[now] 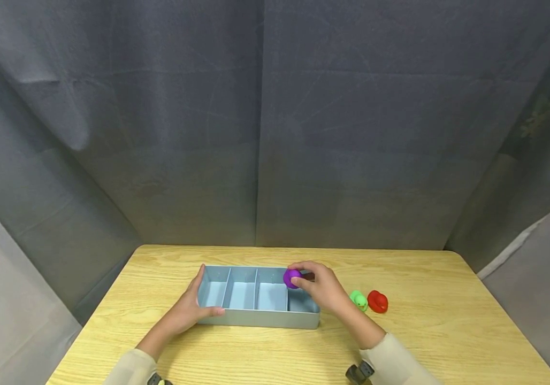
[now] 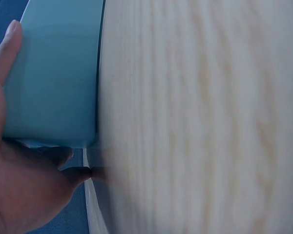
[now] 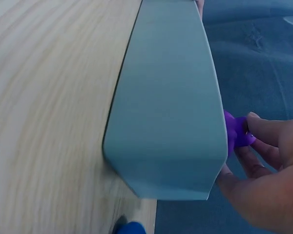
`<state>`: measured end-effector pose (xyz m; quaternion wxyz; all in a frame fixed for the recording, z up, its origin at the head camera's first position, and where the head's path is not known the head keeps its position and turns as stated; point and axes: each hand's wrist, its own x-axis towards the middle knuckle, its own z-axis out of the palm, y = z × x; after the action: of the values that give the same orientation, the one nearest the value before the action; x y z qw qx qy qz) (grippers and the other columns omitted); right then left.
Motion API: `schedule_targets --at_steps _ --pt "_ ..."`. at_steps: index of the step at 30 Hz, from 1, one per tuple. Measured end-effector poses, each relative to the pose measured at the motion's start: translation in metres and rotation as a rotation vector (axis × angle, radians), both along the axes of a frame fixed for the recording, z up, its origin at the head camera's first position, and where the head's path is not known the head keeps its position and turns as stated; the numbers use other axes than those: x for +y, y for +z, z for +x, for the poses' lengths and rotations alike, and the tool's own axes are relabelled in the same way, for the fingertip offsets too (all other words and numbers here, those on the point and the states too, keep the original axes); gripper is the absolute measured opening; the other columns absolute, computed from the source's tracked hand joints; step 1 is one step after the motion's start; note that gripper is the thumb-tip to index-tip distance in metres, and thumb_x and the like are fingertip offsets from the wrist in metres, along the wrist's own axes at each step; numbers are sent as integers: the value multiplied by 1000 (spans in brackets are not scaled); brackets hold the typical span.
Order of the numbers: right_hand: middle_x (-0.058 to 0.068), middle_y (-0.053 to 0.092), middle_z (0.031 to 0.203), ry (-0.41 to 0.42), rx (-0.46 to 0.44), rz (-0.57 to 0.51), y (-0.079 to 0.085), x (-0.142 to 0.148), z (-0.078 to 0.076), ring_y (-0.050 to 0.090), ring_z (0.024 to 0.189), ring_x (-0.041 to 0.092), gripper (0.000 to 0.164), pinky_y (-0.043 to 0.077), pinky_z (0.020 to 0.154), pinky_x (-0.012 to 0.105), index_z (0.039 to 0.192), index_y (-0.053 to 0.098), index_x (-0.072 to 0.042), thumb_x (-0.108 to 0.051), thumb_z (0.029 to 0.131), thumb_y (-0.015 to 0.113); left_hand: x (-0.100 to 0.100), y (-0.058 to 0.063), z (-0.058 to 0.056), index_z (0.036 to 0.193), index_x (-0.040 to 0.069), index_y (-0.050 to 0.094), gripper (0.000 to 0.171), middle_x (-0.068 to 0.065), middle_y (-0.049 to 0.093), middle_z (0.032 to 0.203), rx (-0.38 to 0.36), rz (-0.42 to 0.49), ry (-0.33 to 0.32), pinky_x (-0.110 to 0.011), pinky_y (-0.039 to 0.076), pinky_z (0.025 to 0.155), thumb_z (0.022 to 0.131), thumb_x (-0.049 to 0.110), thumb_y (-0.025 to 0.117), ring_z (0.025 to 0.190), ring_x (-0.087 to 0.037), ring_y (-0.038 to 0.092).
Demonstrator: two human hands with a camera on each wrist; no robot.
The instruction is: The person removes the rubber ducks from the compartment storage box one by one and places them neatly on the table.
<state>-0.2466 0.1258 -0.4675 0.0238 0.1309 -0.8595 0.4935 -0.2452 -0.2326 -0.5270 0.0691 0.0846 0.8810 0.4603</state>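
Observation:
A light blue-grey box (image 1: 260,318) with several compartments in a row lies on the table. My left hand (image 1: 185,310) holds its left end, thumb along the front wall (image 2: 58,73) and index finger reaching to the back corner. My right hand (image 1: 323,289) pinches a purple rubber duck (image 1: 292,278) between thumb and fingers, over the back of the box at the divider left of the rightmost compartment. In the right wrist view the purple duck (image 3: 238,131) shows just above the rim, its lower part hidden behind the wall.
To the right of the box a green rubber duck (image 1: 359,300) and a red rubber duck (image 1: 377,302) sit side by side on the wooden table (image 1: 424,342). Grey cloth (image 1: 352,133) hangs behind and at both sides. A blue rounded thing (image 3: 130,227) shows at the right wrist view's bottom edge.

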Motion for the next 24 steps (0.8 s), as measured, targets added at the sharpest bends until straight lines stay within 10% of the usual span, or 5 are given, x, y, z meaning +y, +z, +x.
schedule_targets --at_steps 24 --pt "15 68 133 -43 8 -35 0 60 19 71 113 35 34 61 92 38 131 70 -9 -12 97 72 -1 -1 -2 167 26 -8 137 -21 0 172 -13 7 -6 -71 16 120 74 46 92 155 -48 6"
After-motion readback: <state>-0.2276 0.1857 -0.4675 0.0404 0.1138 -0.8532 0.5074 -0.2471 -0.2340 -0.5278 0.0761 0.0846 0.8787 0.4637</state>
